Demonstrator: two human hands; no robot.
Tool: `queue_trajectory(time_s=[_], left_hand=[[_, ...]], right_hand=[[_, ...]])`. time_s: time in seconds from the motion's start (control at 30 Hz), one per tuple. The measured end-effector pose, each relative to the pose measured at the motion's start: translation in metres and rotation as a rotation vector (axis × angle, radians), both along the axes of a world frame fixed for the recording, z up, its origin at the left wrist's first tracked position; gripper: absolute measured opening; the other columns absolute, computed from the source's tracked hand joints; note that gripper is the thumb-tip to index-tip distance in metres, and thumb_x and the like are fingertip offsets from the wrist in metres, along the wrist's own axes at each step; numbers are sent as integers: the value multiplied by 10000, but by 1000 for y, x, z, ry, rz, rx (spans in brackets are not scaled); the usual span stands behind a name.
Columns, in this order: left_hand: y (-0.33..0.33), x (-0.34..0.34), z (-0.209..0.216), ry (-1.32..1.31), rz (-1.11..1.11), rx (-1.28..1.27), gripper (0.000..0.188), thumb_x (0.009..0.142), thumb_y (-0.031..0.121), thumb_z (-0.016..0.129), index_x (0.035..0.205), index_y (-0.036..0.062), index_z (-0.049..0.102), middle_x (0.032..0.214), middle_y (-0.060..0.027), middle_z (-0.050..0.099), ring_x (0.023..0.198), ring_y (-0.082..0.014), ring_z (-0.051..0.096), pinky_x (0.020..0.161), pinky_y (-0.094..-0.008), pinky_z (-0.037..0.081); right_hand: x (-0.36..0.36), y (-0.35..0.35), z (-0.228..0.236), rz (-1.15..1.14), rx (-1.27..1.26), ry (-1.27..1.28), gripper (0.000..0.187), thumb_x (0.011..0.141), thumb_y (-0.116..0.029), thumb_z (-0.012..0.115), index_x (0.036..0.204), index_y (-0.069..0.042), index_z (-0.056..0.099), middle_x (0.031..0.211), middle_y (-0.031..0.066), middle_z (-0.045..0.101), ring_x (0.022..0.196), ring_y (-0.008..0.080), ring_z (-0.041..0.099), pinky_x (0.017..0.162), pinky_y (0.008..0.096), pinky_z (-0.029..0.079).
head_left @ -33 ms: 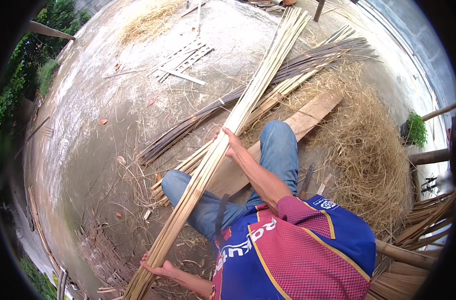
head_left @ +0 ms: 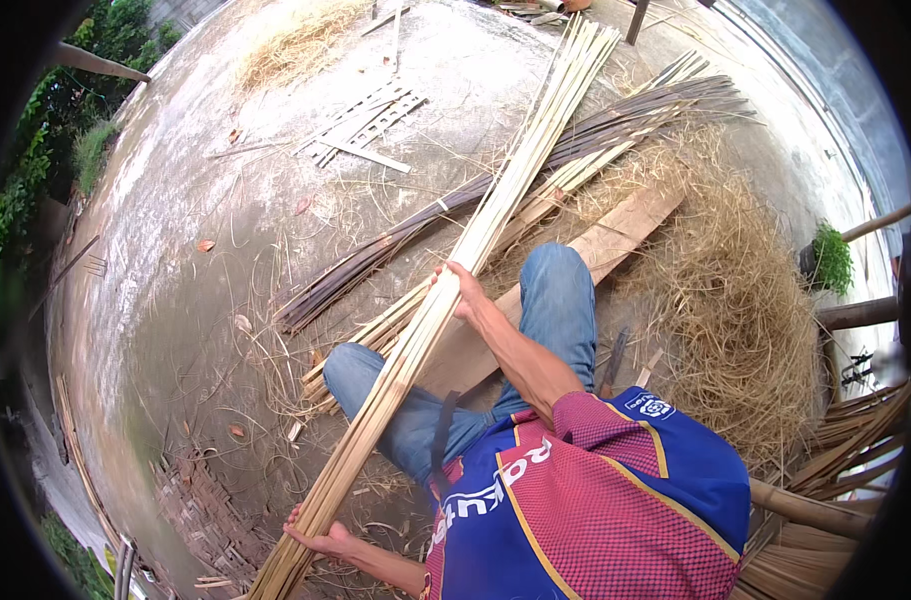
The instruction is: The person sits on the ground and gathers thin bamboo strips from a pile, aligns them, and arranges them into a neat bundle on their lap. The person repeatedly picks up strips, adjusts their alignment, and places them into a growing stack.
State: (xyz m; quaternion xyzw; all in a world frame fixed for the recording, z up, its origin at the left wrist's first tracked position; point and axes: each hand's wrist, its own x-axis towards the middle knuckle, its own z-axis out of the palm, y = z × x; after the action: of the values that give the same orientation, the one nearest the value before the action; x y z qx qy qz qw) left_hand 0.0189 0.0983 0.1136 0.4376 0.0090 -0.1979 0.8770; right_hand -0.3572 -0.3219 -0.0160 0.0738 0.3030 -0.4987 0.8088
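Observation:
A long bundle of pale split bamboo strips (head_left: 483, 224) slants across my lap from lower left to upper right. My right hand (head_left: 462, 290) is closed around its middle, just above my knees. Near the bundle's lower end, my left hand (head_left: 320, 535) grips it from the side, with the fingers partly hidden by the strips. The far ends splay apart a little. Under the bundle, a tied bunch of dark strips (head_left: 375, 245) and more pale strips (head_left: 565, 182) lie on the ground. A wooden plank (head_left: 625, 230) rests beneath my right leg.
Thin curled shavings (head_left: 745, 300) pile up to the right, and another straw-coloured heap (head_left: 300, 40) lies far off. A knife-like tool (head_left: 613, 362) is beside my right thigh. Pale slotted pieces (head_left: 370, 125) lie ahead on the concrete. Bamboo poles (head_left: 855, 315) stick in at right.
My right hand and the bundle have shifted very slightly, and the strips at the far end look a little more spread. My left hand stays in place.

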Motion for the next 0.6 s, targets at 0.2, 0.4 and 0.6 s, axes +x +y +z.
queue_trajectory(time_s=[0.2,0.4,0.6], left_hand=[[24,-11,-15,59,109,-66,166,960,234,676,952,84,604,934,-53,643,962,-233,631,952,-393,529],[-11,-42,-4,97,146,0,150,993,244,636,993,104,581,897,-11,598,925,-194,601,934,-394,538],[-11,-27,-17,176,112,-112,133,929,171,698,951,90,595,890,-41,611,950,-226,589,949,-409,518]], right_hand=[[17,10,58,-46,-162,-24,190,985,-279,615,1031,-101,565,867,64,619,772,195,638,716,393,571],[4,-8,6,-53,-159,-13,219,968,-320,651,995,-113,585,868,43,627,790,217,633,765,405,567],[2,-15,-4,45,-122,87,529,951,-464,651,1157,21,597,989,143,664,936,264,656,944,432,537]])
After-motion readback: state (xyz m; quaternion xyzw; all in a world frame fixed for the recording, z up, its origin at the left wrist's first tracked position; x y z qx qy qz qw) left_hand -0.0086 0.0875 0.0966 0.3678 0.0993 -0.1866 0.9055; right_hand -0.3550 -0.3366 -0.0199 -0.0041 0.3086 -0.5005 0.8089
